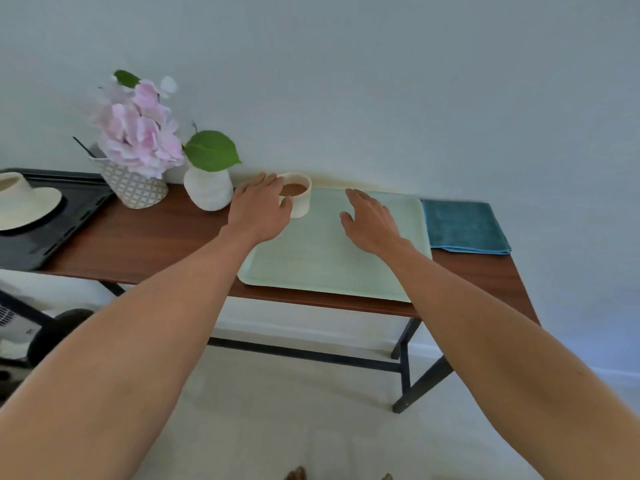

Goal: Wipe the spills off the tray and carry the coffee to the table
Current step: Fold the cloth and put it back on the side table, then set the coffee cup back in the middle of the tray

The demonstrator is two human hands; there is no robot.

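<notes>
Two hands over the tray (322,268), head view only. Left hand (258,211) curls around the coffee cup (300,199), thumb on its wall; full grip unclear. Right hand (372,223) spread, empty, cup to its left, teal cloth (464,226) to its right. Cup brim-full of coffee; a hasty lift likely slops. Spills not visible.

Both arms outstretched; left hand (258,211) curled; right hand (372,221) spread, palm down
</notes>
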